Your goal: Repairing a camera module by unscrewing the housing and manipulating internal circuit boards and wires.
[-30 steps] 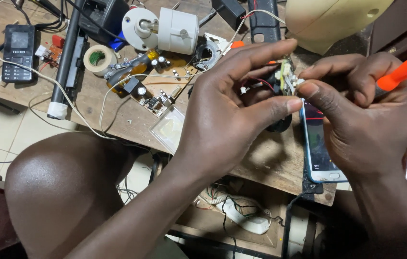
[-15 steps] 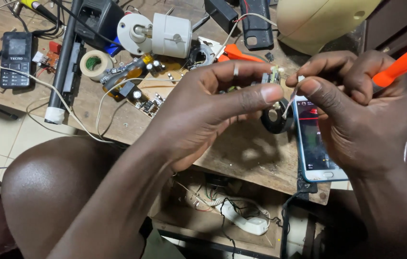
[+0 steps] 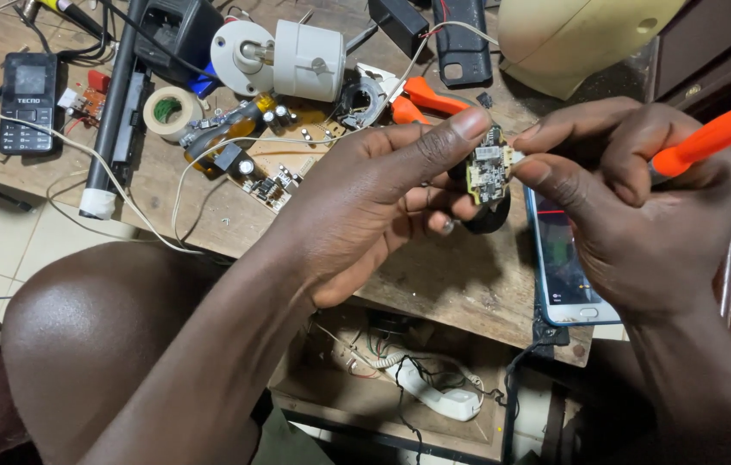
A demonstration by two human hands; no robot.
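— What have you got hold of?

— A small circuit board (image 3: 488, 169), pinched by its edges. My left hand (image 3: 374, 202) clamps it between the thumb and the forefinger, closed tight on the left edge. My right hand (image 3: 641, 215) nips the white connector on the board's right edge with the thumb and fingertip, and its other fingers are curled shut round an orange-handled screwdriver (image 3: 710, 138), whose tip is out of view.

— Where is the board, exactly?

— In the air, above the wooden workbench (image 3: 434, 275), just over a dark round part that I cannot make out. Right of the board and a little nearer to me lies a smartphone (image 3: 565, 267), its screen lit, half under my right hand. Nearer still, below the bench edge, a white telephone handset (image 3: 434, 392) lies in an open drawer.

— And beyond the board?

— Left of it a brown circuit board (image 3: 279, 164) with components, then a roll of tape (image 3: 167, 112) and a white security camera (image 3: 284, 58). Far left, a black keypad phone (image 3: 28, 99).

— Which step is this, would you say?

— Inspecting or freeing that connector, I judge. The next move calls for a steady left pinch and a gentle pull, since the board is small and the joint looks delicate.
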